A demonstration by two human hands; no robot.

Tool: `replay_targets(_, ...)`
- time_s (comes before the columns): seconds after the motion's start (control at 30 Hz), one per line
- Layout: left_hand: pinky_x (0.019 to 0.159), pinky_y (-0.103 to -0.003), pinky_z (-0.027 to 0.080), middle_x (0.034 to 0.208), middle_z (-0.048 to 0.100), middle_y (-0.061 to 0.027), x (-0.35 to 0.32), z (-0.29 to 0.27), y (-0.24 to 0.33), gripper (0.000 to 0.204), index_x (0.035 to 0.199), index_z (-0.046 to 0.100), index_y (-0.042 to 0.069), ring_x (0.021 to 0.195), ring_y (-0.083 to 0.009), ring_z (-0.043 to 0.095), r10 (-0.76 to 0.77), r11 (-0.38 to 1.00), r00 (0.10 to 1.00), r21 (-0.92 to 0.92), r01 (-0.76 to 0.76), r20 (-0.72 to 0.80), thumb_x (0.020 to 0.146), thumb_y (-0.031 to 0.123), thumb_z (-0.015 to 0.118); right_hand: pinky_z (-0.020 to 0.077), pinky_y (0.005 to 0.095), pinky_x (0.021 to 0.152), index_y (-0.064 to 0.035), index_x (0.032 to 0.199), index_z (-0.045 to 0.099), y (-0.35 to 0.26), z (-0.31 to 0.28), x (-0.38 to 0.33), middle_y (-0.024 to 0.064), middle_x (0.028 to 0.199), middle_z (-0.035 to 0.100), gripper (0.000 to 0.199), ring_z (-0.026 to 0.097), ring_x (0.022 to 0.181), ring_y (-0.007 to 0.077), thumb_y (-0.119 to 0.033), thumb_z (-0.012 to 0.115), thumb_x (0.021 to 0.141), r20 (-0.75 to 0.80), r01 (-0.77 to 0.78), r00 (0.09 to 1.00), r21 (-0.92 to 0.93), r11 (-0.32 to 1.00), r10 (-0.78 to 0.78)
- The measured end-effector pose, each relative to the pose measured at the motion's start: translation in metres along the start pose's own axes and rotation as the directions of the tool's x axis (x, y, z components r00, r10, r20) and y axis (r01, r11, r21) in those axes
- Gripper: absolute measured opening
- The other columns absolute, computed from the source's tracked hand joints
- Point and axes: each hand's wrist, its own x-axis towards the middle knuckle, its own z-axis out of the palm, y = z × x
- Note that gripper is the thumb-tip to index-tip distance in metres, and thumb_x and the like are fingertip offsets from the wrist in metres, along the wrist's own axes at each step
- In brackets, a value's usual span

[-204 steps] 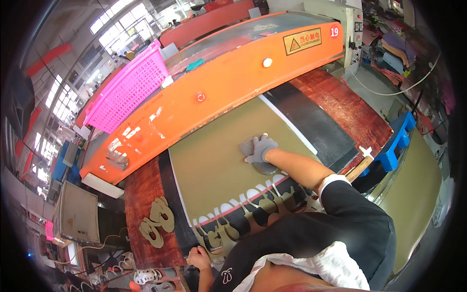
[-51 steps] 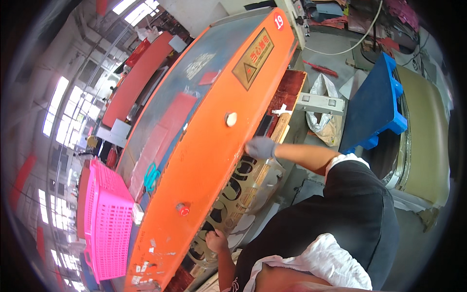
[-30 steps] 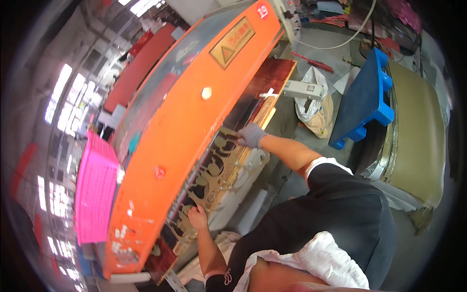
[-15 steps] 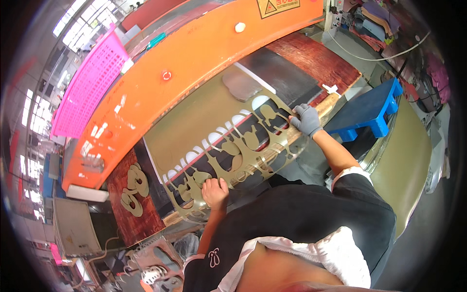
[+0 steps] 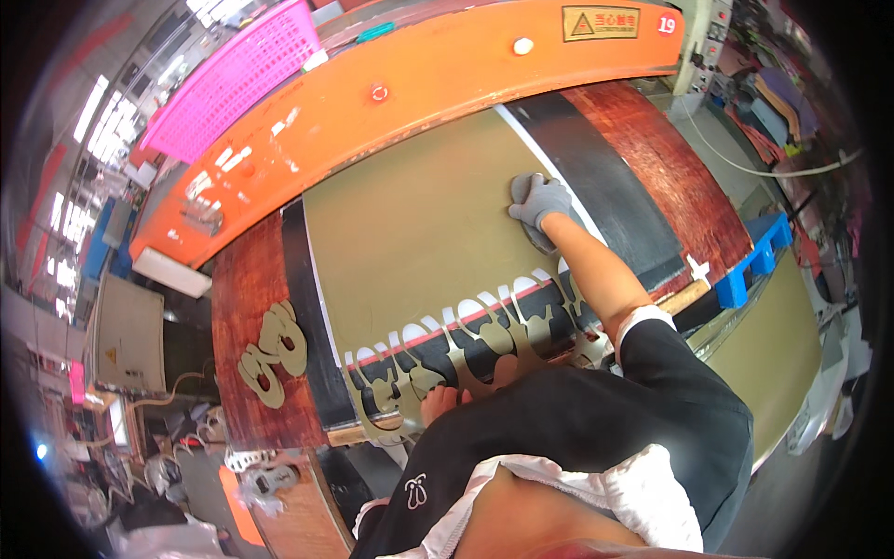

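Right hand: gloved right hand (image 5: 540, 203) presses flat, fingers spread, on the olive sheet (image 5: 428, 233) near the counter's (image 5: 244, 307) far right edge.
Left hand: bare left hand (image 5: 443, 402) pinches the sheet's cut-out near edge.
Sign: yellow rectangular warning label (image 5: 601, 22) on the orange press hood (image 5: 419, 84).

Landmark: orange machine hood (image 5: 410, 102), arching over the bench.
Pink basket (image 5: 237, 79): on top of hood, left end.
Blue pallet (image 5: 754, 261): right of hood, lower down.
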Motion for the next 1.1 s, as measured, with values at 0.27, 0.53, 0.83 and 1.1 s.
replay_targets(0.27,0.069,-0.041,0.039,0.078,0.052,-0.0092,-0.017,-0.010,0.036,0.020,0.073,0.057,0.008,0.079,-0.0300,0.052,-0.091,0.996,0.995,-0.017,0.091,0.032,0.076,0.026,0.065,0.0456,0.0386,0.089,-0.0093,0.124,0.049,0.025,-0.003,-0.006,0.0212,0.117,0.053,0.081,0.055,0.107,0.0352,-0.051,0.070,0.058,-0.055,0.077,0.996,0.069,0.995,-0.074)
replay_targets(0.53,0.085,-0.041,0.043,0.107,0.054,-0.0178,-0.008,-0.048,0.031,0.036,0.109,0.054,0.001,0.099,-0.0351,0.052,-0.264,0.902,0.953,-0.388,0.189,-0.148,0.078,0.015,0.063,0.0440,0.0377,0.093,-0.0084,0.129,0.044,0.011,-0.030,-0.019,0.0227,0.118,0.052,0.083,0.053,0.109,0.0351,-0.043,0.071,0.058,-0.006,0.300,0.953,0.176,0.937,-0.304)
replay_targets(0.83,0.098,-0.048,0.032,0.126,0.043,-0.0225,0.000,-0.055,-0.077,0.051,0.119,0.047,0.000,0.114,-0.0408,0.041,-0.360,0.933,0.864,-0.168,0.320,-0.353,0.074,0.019,0.064,0.0452,0.0410,0.086,-0.0129,0.129,0.041,-0.158,-0.043,-0.064,0.0180,0.111,0.049,0.082,0.051,0.101,0.0349,-0.022,0.075,0.055,-0.175,0.937,0.299,-0.132,0.323,-0.938)
replay_targets(1.1,0.101,-0.049,0.029,0.133,0.038,-0.0225,-0.005,-0.048,-0.095,0.048,0.115,0.049,0.000,0.121,-0.0409,0.036,-0.452,0.873,0.831,-0.350,0.339,-0.325,0.071,0.011,0.065,0.0437,0.0417,0.085,-0.0235,0.127,0.043,-0.327,0.033,-0.040,0.0142,0.113,0.047,0.082,0.050,0.101,0.0330,-0.016,0.079,0.053,0.270,0.854,-0.297,-0.355,-0.381,-0.916)
